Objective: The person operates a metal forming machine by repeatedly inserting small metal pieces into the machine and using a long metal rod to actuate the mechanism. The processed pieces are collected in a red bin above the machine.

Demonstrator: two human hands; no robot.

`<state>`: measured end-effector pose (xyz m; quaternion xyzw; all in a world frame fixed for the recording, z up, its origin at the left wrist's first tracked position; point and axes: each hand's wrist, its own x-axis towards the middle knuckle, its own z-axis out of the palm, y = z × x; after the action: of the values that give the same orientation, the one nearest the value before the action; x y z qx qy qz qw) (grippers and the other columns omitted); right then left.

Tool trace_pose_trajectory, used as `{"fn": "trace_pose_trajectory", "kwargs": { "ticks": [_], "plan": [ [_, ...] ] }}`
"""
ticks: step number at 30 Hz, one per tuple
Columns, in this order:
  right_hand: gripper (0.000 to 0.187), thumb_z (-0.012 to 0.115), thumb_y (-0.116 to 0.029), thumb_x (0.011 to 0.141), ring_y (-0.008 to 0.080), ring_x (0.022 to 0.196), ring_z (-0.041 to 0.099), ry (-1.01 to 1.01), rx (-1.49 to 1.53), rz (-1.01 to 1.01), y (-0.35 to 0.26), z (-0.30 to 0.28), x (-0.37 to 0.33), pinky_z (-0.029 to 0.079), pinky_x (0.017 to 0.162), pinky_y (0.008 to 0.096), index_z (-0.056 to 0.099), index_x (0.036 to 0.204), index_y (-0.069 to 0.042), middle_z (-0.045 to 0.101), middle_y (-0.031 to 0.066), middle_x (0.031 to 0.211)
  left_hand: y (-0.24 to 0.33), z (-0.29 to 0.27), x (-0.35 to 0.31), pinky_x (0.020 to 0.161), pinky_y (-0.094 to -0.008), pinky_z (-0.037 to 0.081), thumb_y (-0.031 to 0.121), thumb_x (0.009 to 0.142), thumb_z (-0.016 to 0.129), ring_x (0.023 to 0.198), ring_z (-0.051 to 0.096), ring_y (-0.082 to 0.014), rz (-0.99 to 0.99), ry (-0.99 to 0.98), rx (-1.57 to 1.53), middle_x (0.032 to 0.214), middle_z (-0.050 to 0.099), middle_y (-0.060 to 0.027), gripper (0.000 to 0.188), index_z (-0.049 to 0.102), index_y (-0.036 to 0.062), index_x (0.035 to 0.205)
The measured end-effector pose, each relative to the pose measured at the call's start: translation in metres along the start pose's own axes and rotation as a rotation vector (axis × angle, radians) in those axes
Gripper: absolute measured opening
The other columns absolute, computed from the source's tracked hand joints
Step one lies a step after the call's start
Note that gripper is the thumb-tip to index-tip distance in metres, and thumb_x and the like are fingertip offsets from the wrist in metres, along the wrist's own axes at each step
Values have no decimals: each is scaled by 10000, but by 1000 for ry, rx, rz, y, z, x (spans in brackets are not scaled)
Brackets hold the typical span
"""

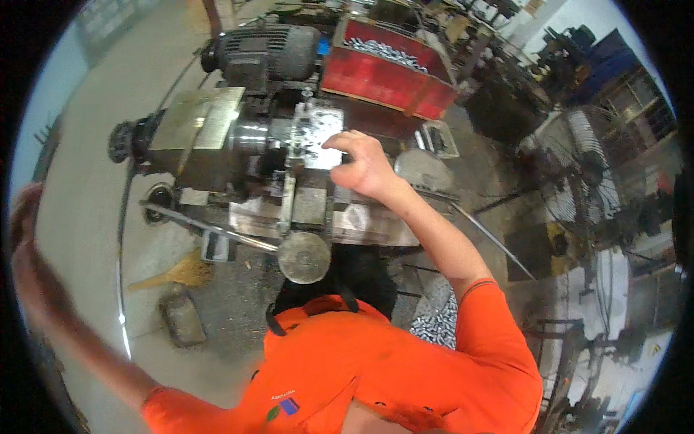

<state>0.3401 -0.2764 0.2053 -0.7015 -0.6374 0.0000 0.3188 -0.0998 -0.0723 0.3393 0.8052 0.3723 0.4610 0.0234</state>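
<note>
My right hand [361, 165] is over the bright metal tooling plate [325, 134] of a small lathe. Its index finger and thumb are curved and apart, with nothing visible between them; whether the fingertips touch the plate I cannot tell. Left of the plate is the lathe's shiny spindle [251, 137], beside a headstock with a yellowish metal cover [199, 119]. My left hand [25, 224] is raised far out at the left rim, away from the machine, and its fingers are smeared by motion. A lever with a round metal disc [304, 257] sticks out toward my body.
Behind the lathe stand an electric motor [267, 52] and a red bin [376, 76] of small metal parts. More shiny parts [437, 322] lie low beside my right side. A standing fan [582, 170] is at the right. A straw broom [173, 271] lies on the floor at the left.
</note>
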Motion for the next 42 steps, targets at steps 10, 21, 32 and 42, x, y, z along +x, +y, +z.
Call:
{"fn": "trace_pose_trajectory", "kwargs": {
  "ticks": [10, 21, 32, 42],
  "plan": [
    [281, 623, -203, 545, 369, 882, 586, -324, -337, 98, 5, 97, 105, 492, 793, 411, 676, 735, -3, 642, 207, 860, -195, 56, -218, 715, -415, 476, 431, 792, 637, 814, 611, -299, -790, -526, 311, 864, 630, -168, 514, 565, 25, 1099],
    [256, 633, -182, 500, 334, 735, 650, -282, -212, -3, 8, 108, 112, 531, 675, 384, 680, 705, -37, 652, 190, 761, -238, 51, -187, 641, -453, 489, 466, 747, 635, 740, 628, -379, -681, -328, 880, 744, 634, -195, 448, 653, 20, 786],
    [226, 594, -156, 509, 348, 719, 638, -282, -176, -1, 5, 107, 108, 523, 679, 395, 654, 665, -5, 632, 200, 705, -72, 80, -232, 726, -443, 465, 340, 719, 657, 800, 620, -367, -882, -367, 609, 809, 645, -185, 339, 634, 24, 838],
    [295, 612, -254, 599, 317, 800, 656, -135, -440, 373, 39, -32, 116, 507, 787, 412, 700, 816, -73, 667, 169, 821, -113, 91, -248, 699, -454, 463, 343, 696, 678, 772, 601, -385, -739, -516, 429, 779, 612, -215, 364, 614, 6, 818]
  ]
}}
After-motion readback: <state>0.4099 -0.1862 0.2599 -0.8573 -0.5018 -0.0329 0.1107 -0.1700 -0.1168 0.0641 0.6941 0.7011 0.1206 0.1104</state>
